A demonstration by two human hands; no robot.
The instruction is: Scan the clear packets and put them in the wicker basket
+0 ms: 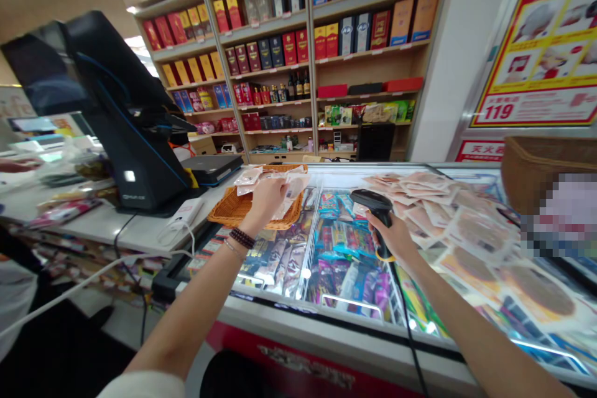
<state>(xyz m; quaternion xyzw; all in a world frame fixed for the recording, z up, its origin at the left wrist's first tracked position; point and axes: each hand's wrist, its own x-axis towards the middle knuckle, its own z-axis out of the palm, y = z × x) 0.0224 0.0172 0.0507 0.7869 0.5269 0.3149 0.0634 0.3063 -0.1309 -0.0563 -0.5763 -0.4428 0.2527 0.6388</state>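
My right hand [394, 237] is wrapped around the handle of a black barcode scanner [372, 200], its head pointing left and a dark cable hanging down. My left hand [269, 198], with beaded bracelets at the wrist, is over an orange wicker basket [227, 206]. Its fingers are closed on the edge of a clear plastic packet [296, 185]. More pale packets [249, 175] lie in the basket, partly behind the hand. Basket and scanner are both above the glass top of a chest freezer, with colourful ice-cream packs [342, 237] showing below.
Many flat clear packets [438, 199] cover the freezer top at right, near a brown basket [527, 165]. On the left counter stand a black till screen [135, 130] and a dark flat device [212, 169]. A white cable [107, 267] crosses the left side. Shelves of boxes [265, 50] stand behind.
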